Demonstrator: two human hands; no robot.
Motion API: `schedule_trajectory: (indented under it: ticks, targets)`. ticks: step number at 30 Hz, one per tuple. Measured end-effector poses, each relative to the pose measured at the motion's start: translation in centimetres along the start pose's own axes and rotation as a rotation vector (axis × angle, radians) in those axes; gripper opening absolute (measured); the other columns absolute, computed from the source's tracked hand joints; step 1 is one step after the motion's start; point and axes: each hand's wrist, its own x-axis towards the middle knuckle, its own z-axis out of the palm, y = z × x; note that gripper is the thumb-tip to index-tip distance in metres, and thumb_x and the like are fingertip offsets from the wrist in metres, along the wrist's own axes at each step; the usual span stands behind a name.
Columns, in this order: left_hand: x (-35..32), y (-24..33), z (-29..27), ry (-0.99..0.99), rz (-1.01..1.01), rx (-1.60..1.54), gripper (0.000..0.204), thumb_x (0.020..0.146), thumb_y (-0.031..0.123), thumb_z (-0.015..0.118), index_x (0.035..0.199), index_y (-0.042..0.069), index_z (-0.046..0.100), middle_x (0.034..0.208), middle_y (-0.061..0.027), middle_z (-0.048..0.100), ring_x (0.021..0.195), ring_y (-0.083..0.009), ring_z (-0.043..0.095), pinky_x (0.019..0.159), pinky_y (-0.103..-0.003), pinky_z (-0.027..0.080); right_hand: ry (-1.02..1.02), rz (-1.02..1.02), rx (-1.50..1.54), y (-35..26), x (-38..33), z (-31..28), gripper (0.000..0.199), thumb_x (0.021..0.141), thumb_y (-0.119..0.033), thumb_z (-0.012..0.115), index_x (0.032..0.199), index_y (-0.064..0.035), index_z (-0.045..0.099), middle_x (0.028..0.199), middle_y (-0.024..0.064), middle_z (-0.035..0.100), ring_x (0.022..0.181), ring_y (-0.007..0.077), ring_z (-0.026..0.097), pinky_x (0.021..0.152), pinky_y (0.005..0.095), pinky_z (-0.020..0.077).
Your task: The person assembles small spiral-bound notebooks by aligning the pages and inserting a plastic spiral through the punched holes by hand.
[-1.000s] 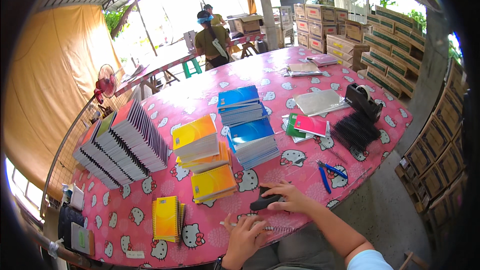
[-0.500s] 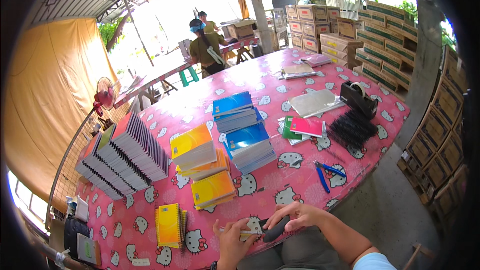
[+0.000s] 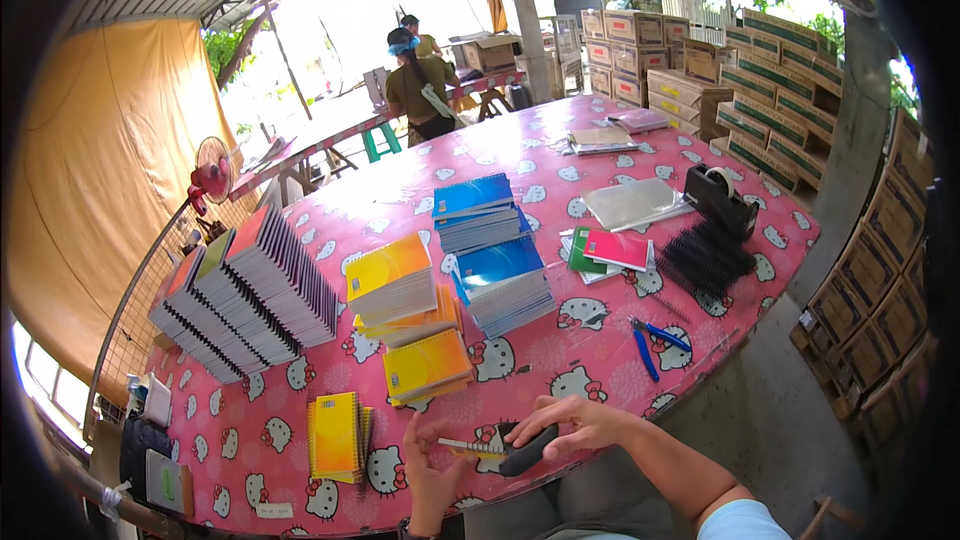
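Observation:
Near the front edge of the table, my right hand (image 3: 575,425) curls over a rounded black tool (image 3: 527,453), its kind hard to make out, with the fingers on its top. A small spiral notebook (image 3: 478,447), seen nearly edge-on, reaches into the tool's left end. My left hand (image 3: 432,475) is at the notebook's left end, slightly blurred. Its fingers are spread, with the thumb close to the notebook's near side. Yellow spiral notebooks (image 3: 334,435) lie to the left, and another yellow stack (image 3: 427,365) sits farther back.
Blue notebooks (image 3: 495,275) and tall notebook stacks (image 3: 250,295) stand beyond. On the right are blue cutters (image 3: 645,348), black spiral coils (image 3: 705,258), a tape dispenser (image 3: 720,202) and a pink notebook (image 3: 615,249). Cartons (image 3: 780,90) and two people (image 3: 420,90) are farther off.
My left hand has loosened its fingers and shifted left along the notebook. The black tool and my right hand have moved slightly left, and the notebook's spiral edge now shows.

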Motion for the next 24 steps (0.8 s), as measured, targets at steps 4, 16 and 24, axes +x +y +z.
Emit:
schedule_trajectory:
  ticks: [4,16,24]
  targets:
    - [-0.6,-2.9,-1.7,-0.105,-0.290,-0.423,0.041,0.079,-0.007,0.068,0.118,0.001,0.055,0.102,-0.0099,0.066,0.095,-0.0131,0.062,0.081,-0.026,0.052,0.043,0.015,-0.091,0.8,0.3,-0.2,0.043,0.081,-0.042,0.071,0.109,-0.0087,0.069,0.106,0.0070,0.069,0.101,0.0215,0.054,0.088,0.0364,0.0441]
    - [-0.8,-4.6,-1.5,-0.061,-0.400,-0.528,0.027,0.089,-0.007,0.057,0.115,-0.003,0.060,0.107,-0.0135,0.066,0.097,-0.0195,0.063,0.090,-0.030,0.050,0.019,-0.058,-0.217,1.3,2.6,0.3,0.045,0.081,-0.043,0.071,0.109,-0.0080,0.069,0.110,0.0070,0.068,0.095,0.0235,0.057,0.087,0.0368,0.0448]
    - [-0.8,-4.9,-1.7,-0.093,-0.359,-0.461,0.025,0.088,0.000,0.062,0.113,-0.002,0.065,0.097,-0.0053,0.067,0.084,-0.0071,0.059,0.072,-0.019,0.047,0.121,-0.096,-0.291,0.7,2.2,-0.4,0.047,0.078,-0.041,0.074,0.111,-0.0078,0.067,0.122,0.0100,0.063,0.110,0.0296,0.056,0.098,0.0399,0.0406]
